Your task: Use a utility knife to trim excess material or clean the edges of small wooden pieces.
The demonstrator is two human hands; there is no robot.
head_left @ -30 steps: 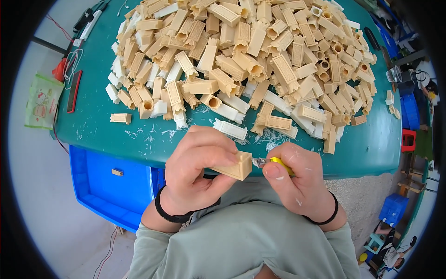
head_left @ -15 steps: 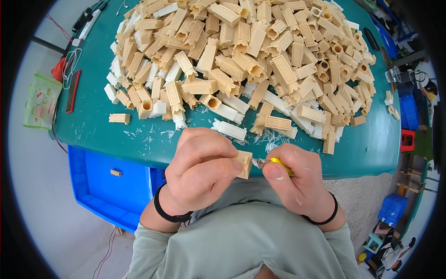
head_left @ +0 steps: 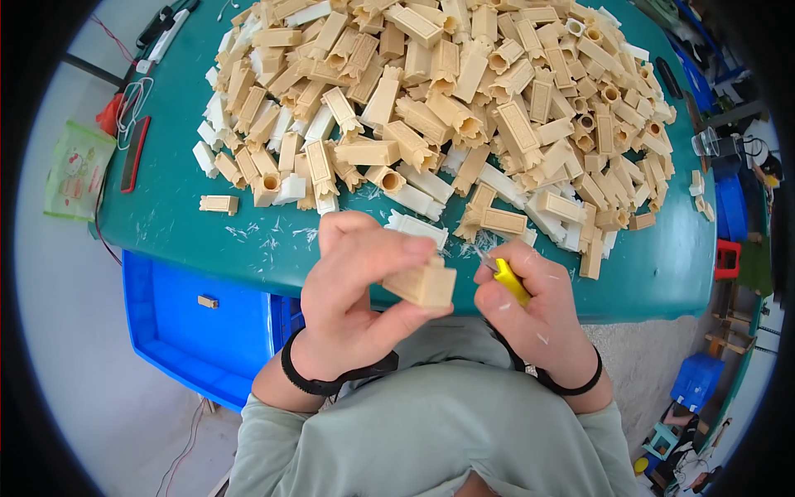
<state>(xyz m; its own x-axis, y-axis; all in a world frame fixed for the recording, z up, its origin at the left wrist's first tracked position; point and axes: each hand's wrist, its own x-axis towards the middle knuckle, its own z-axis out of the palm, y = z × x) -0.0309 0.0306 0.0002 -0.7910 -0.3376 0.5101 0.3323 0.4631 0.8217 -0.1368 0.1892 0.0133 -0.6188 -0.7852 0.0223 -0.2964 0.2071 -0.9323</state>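
My left hand [head_left: 352,286] pinches a beige moulded plastic block [head_left: 431,286] between thumb and fingers, its smooth square end turned to the right. In my closed right hand [head_left: 542,311] is a yellow-handled knife [head_left: 512,282], its thin blade pointing up and left, apart from the block. White shavings cling to the fingers of that hand. Just beyond both hands, a big pile of similar beige pieces [head_left: 418,120], mixed with white ones, covers much of the table. Many have a round hole and a jagged end. A white piece [head_left: 416,229] lies nearest my left fingers.
White shavings are scattered on the green tabletop [head_left: 166,224]. Below its left edge, a blue tray [head_left: 199,340] holds one small beige block [head_left: 207,301]. A red flat bar [head_left: 136,155], a cable and a green-edged bag [head_left: 76,170] are at the left. A clear cup [head_left: 705,142] stands far right.
The knife has come away from the block and moved slightly up. My left hand has tilted the block, bringing its square end round to the right.
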